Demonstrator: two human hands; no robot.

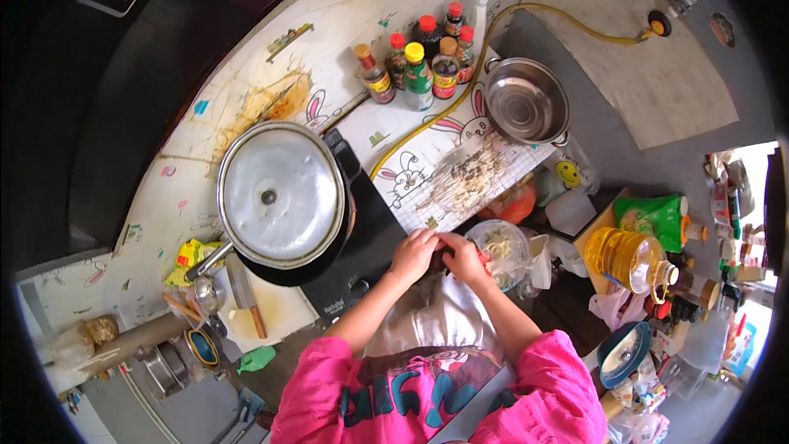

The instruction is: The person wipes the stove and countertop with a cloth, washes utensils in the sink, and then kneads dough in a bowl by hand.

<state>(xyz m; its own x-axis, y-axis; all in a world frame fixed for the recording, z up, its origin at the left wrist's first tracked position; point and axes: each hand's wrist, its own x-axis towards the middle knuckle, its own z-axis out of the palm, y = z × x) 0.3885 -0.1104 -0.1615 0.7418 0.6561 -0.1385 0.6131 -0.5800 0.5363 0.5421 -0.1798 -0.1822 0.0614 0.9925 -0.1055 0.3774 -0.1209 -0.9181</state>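
the left hand (415, 255) and right hand (463, 258) have curled fingers; what they grip, i cannot tell. a sideways knock could tip the clear, round plastic container of pale scraps (503, 244) just beside the right hand.

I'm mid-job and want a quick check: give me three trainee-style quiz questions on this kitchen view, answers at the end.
1. True or false: the person's two hands are stretched far apart.
2. Multiple choice: what colour is the cap on the green bottle?
A) red
B) yellow
C) blue
3. Fill in the missing words: the knife with the wooden handle lies on a white ____.

Key:
1. False; the left hand and right hand are close together.
2. B
3. cutting board
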